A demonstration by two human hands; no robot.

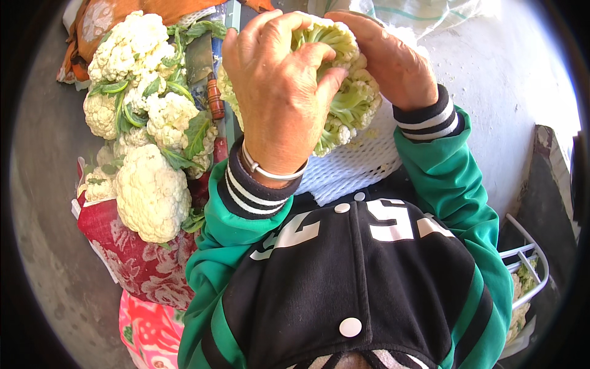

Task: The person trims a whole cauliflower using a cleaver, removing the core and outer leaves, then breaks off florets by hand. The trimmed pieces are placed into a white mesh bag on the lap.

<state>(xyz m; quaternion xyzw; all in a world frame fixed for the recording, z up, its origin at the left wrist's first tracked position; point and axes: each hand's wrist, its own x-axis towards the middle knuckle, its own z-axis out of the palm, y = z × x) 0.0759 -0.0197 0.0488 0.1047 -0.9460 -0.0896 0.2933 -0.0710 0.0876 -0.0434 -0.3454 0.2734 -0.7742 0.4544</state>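
Both hands hold a cauliflower head (359,101) in front of my chest, with its pale green branching stalks facing up. My left hand (279,86) grips it from the left, thumb and fingers bent in among the stalks. Around the far right side curls my right hand (393,61), its fingertips partly hidden behind the florets. Left of my left hand, a knife (215,98) with a turned wooden handle and a broad metal blade lies beside a heap of cauliflowers (153,190) with green leaves.
Red floral cloth (141,252) lies under the heap, with an orange cloth (92,31) beyond it. A white knitted cloth (356,166) covers my lap. At the lower right stands a white wire rack (534,283) with cauliflower pieces. Clear plastic bagging (424,15) lies at the far side.
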